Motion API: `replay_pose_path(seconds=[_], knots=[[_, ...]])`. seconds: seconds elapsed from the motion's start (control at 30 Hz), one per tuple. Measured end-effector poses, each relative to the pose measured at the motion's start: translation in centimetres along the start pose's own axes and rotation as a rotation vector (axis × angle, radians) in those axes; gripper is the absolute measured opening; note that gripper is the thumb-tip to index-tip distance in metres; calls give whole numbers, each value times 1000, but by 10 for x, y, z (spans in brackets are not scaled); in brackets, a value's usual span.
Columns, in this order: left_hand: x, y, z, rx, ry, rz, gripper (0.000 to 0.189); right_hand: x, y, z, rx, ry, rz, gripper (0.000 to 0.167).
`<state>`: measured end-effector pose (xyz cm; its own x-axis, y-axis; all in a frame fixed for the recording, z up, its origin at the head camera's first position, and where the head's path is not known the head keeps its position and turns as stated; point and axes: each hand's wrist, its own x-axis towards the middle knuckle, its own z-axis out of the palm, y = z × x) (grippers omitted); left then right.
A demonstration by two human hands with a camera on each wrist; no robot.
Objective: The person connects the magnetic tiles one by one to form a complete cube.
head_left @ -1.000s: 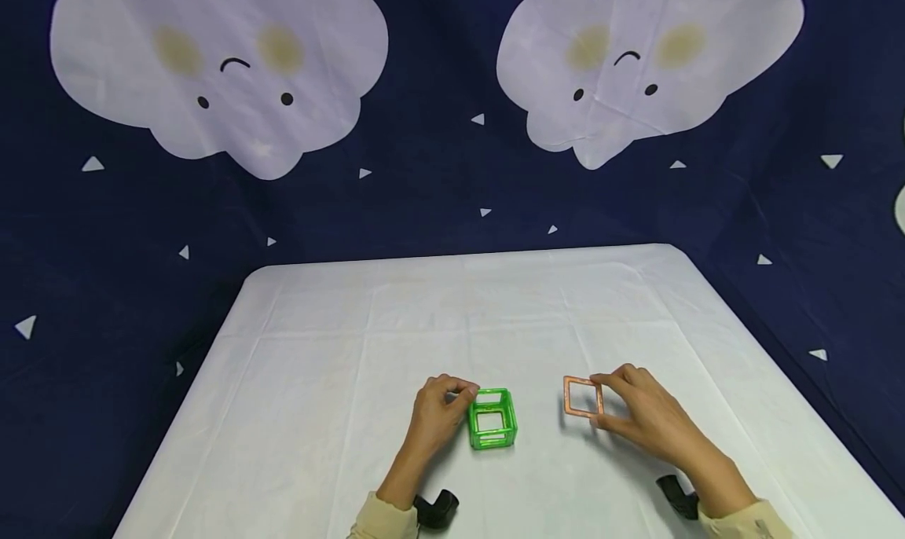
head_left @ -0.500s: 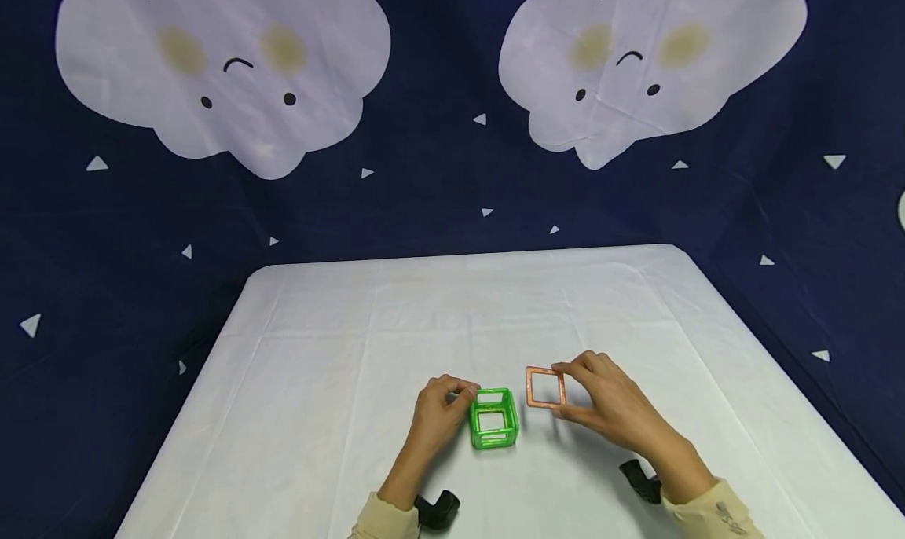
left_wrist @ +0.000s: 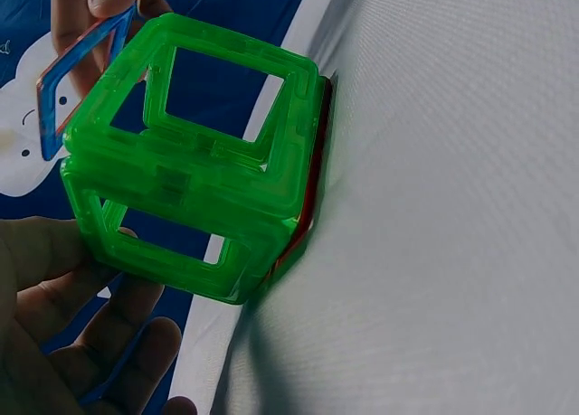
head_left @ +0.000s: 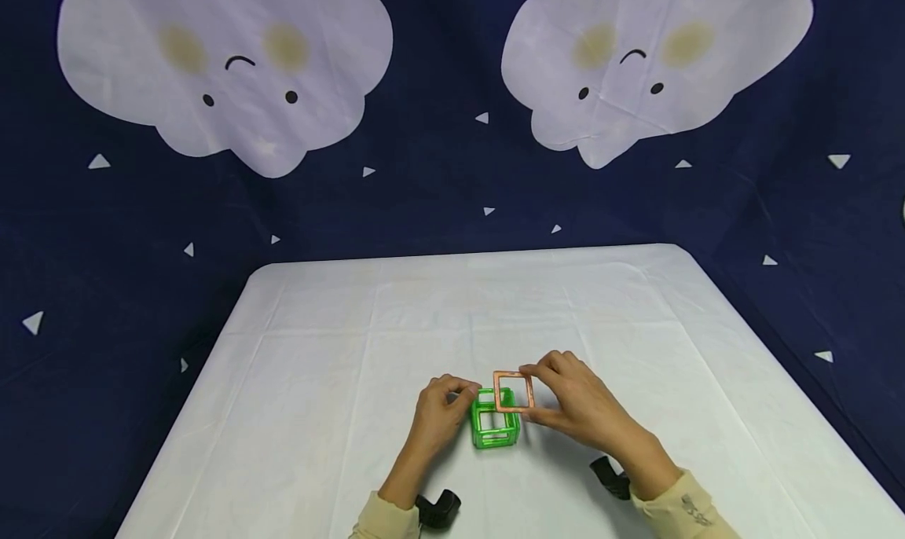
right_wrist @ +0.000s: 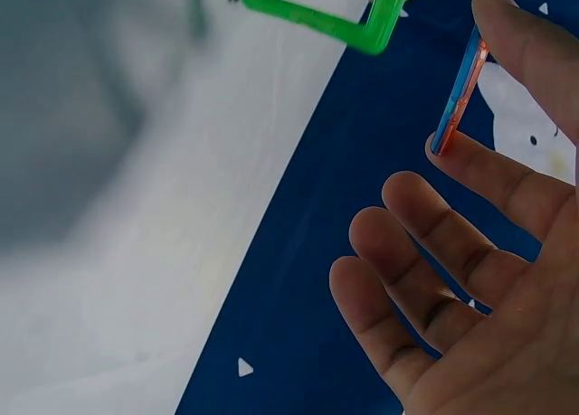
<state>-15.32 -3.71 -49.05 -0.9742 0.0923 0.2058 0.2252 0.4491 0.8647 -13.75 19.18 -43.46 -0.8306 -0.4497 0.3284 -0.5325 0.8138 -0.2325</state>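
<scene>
A green see-through cube [head_left: 495,444] of open-framed square magnetic tiles stands on the white table, a dark red strip along its base in the left wrist view. My left hand [head_left: 434,417] pinches its upper left edge between thumb and forefinger, the other fingers loosely bent below. My right hand [head_left: 580,409] holds a square magnetic tile [head_left: 497,394] by its right side, between thumb and fingertip. This tile looks orange from the head and shows a blue face [left_wrist: 45,117] in the left wrist view. In the head view it overlaps the cube's upper right part.
The white-covered table [head_left: 325,350] stretches out around the hands. Behind it hangs a dark blue cloth [head_left: 424,209] with clouds and small white triangles. Black curved pieces [head_left: 440,510] sit beside both wrists.
My right hand has moved left with the orange tile, from well right of the cube to its upper right part. My left hand and the cube have stayed in place.
</scene>
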Motion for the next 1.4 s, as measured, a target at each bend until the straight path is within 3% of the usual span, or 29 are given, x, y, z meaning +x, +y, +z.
replay_pose_path(seconds=[0.63, 1.23, 1.4], knots=[[-1, -1, -3, -34, -1, -27, 16, 8, -14, 13, 9, -30, -79, 56], [-1, -7, -3, -41, -3, -9, 15, 9, -17, 19, -5, -70, -77, 54], [0, -7, -3, -32, -7, -14, 17, 9, -18, 19, 3, -120, -41, 53]])
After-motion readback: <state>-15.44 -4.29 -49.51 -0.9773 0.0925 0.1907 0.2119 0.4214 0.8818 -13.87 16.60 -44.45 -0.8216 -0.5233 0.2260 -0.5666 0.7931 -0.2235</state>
